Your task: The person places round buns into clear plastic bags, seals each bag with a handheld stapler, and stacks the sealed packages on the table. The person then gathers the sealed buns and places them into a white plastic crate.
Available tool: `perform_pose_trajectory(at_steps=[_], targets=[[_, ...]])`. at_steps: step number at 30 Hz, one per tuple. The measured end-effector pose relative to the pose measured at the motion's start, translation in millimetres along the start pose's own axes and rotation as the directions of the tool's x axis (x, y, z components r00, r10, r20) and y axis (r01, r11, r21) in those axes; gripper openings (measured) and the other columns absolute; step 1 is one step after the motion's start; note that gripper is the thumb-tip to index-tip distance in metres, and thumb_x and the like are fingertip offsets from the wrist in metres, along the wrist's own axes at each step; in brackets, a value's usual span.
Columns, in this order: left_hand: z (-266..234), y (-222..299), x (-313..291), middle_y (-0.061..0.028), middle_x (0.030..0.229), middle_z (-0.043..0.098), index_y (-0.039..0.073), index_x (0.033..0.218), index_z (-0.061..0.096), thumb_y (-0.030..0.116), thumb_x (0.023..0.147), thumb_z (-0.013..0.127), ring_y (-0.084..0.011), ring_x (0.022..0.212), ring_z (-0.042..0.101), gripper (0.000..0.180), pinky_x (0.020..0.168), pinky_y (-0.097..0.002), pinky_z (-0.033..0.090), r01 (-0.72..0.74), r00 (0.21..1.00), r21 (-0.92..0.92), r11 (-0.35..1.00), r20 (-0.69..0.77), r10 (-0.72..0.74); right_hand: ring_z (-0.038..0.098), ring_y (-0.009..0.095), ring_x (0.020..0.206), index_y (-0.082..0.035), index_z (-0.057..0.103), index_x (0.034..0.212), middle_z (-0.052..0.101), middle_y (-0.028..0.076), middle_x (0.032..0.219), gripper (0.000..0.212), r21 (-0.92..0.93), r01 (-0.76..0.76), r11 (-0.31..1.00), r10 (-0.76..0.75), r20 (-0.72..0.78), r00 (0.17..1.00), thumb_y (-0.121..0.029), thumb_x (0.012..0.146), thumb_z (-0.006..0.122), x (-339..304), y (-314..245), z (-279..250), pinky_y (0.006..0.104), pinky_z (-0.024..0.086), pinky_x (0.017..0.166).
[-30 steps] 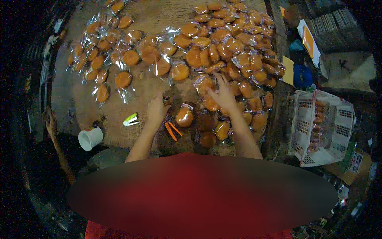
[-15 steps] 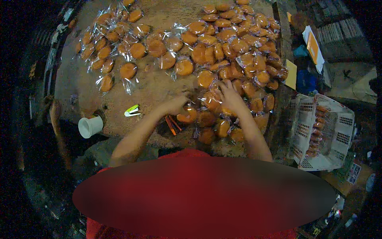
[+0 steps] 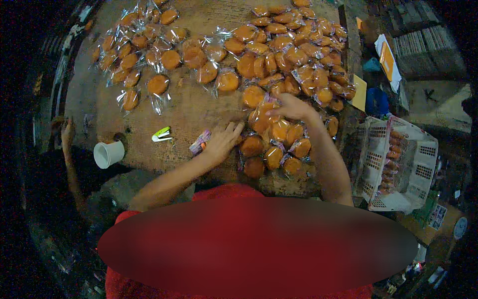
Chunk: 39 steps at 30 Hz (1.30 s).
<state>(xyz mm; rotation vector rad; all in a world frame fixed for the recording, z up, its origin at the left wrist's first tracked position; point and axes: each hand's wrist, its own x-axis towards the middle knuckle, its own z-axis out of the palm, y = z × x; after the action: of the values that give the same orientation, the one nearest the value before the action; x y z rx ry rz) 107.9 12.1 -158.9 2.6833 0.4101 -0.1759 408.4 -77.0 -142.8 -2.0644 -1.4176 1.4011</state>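
Note:
Flat round orange-brown buns in clear plastic wrappers cover much of the wooden table (image 3: pixel 199 109). My left hand (image 3: pixel 224 144) lies palm down at the near middle, fingers stretched toward the wrapped buns (image 3: pixel 251 145) at its right. Beside its wrist is a crinkled clear wrapper with purple print (image 3: pixel 200 142); what lies under the hand is hidden. My right hand (image 3: pixel 291 107) reaches in over the near part of the pile, its fingers bent onto the edge of a wrapped bun (image 3: pixel 261 119). More wrapped buns (image 3: pixel 280 130) lie under and beside its wrist.
A big pile of wrapped buns (image 3: pixel 298 50) fills the far right, a looser group (image 3: pixel 129 60) the far left. A yellow-green stapler (image 3: pixel 162 133) and a white tub (image 3: pixel 109 154) are at left, near another person's hand (image 3: pixel 67 130). A white basket (image 3: pixel 398 164) holding wrapped buns stands right.
My left hand has flattened out, and a purple-printed wrapper now shows beside its wrist. The orange sticks near it are out of sight. My right hand has turned leftward over the buns.

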Motion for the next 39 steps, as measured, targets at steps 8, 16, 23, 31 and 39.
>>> perform_pose_trajectory(at_steps=[8,16,23,31,39], targets=[[14.3,-28.7,6.3,-0.0196,0.111,0.068,0.002,0.106,0.065,0.016,0.080,0.072,-0.0437,0.101,0.066,0.031,0.089,-0.0508,0.052,0.290,0.951,-0.159,0.944,0.161,-0.265,0.048,0.047,0.131,-0.001,0.038,0.147,0.041,0.026,0.147,0.085,-0.348,-0.304,0.887,0.239,-0.217,0.946,-0.042,0.084,0.079,18.8,-10.4,89.8,0.0528,0.038,0.113],[23.5,-36.5,45.0,-0.0173,0.109,0.073,0.002,0.121,0.069,0.052,0.056,0.093,-0.0314,0.102,0.069,0.085,0.091,-0.0403,0.054,0.271,0.871,-0.485,0.831,0.490,0.002,0.057,0.037,0.128,-0.005,0.030,0.152,0.055,0.024,0.135,0.091,0.083,-0.168,0.982,0.187,-0.444,0.876,-0.006,0.078,0.083,-7.1,-2.4,108.5,0.0446,0.050,0.101],[39.9,-10.3,76.0,-0.0191,0.110,0.072,-0.003,0.111,0.069,0.041,0.058,0.095,-0.0294,0.102,0.069,0.074,0.088,-0.0412,0.055,0.315,0.783,-0.625,0.715,0.597,0.176,0.060,0.032,0.123,-0.002,0.045,0.138,0.061,0.017,0.129,0.079,0.284,0.022,0.959,0.184,-0.675,0.715,-0.014,0.074,0.089,-162.1,-13.9,90.1,0.0415,0.050,0.099],[9.6,11.5,1.5,-0.0218,0.118,0.066,0.002,0.111,0.069,0.023,0.065,0.084,-0.0419,0.107,0.064,0.052,0.093,-0.0510,0.051,-0.198,0.976,0.232,0.953,-0.047,0.214,0.061,0.039,0.110,-0.002,0.057,0.123,0.064,0.019,0.120,0.059,0.279,-0.283,0.918,0.388,-0.477,0.788,-0.019,0.074,0.085,-197.9,30.1,275.3,0.0479,0.050,0.097],[-28.5,37.0,-67.5,-0.0196,0.118,0.068,0.006,0.111,0.075,0.049,0.058,0.091,-0.0362,0.116,0.062,0.070,0.099,-0.0469,0.049,0.326,0.901,-0.336,0.884,0.393,-0.184,0.042,0.042,0.137,-0.003,0.070,0.105,0.053,0.014,0.135,0.028,-0.772,0.129,0.623,-0.332,-0.111,0.937,-0.020,0.083,0.075,-179.1,60.3,154.2,0.0645,0.027,0.115]])
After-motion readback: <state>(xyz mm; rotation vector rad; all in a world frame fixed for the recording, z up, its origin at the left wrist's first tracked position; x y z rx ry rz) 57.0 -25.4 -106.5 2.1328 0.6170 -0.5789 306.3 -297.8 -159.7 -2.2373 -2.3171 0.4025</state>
